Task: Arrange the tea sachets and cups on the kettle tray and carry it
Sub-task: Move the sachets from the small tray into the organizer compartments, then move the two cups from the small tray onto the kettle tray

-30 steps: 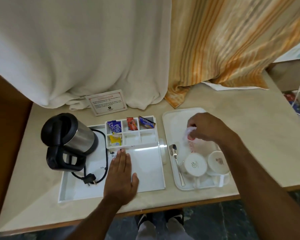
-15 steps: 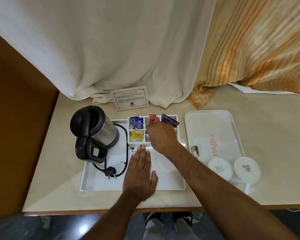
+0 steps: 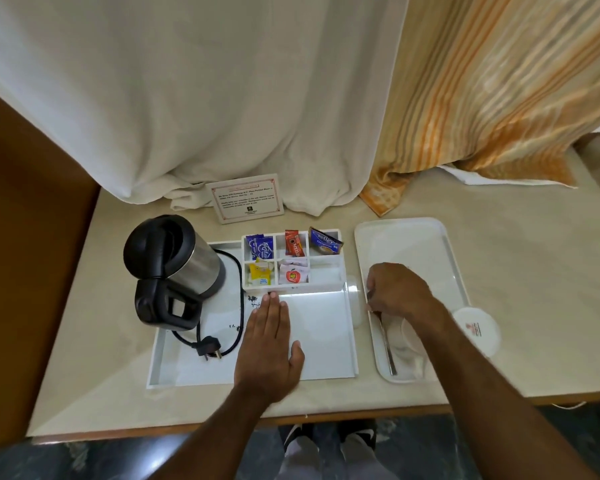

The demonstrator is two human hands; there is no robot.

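Observation:
The white kettle tray [image 3: 326, 344] holds a steel and black kettle [image 3: 173, 268] and a compartment box [image 3: 326, 268] with blue sachets [image 3: 262, 249], a red sachet [image 3: 293, 245], a blue tea sachet [image 3: 324, 242], a yellow sachet [image 3: 258, 271] and a white sachet with a red apple [image 3: 293, 273]. My left hand [image 3: 270, 344] lies flat and open on the tray floor. On the smaller white tray [image 3: 430, 244], my right hand [image 3: 395, 292] is curled over the bowl end of a spoon [image 3: 388, 351]; its grip is hidden. My forearm partly hides one upturned cup [image 3: 409, 336]; another cup [image 3: 477, 329] stands at the right.
The kettle's black cord and plug [image 3: 210, 346] lie on the kettle tray. A printed card [image 3: 244, 199] leans at the back against white and orange striped curtains. A wooden panel borders the counter's left side. The counter's front edge is close below both trays.
My right hand left the sachet box, where a white apple sachet now lies, and moved right onto the spoon on the smaller tray. My left hand stayed flat on the kettle tray.

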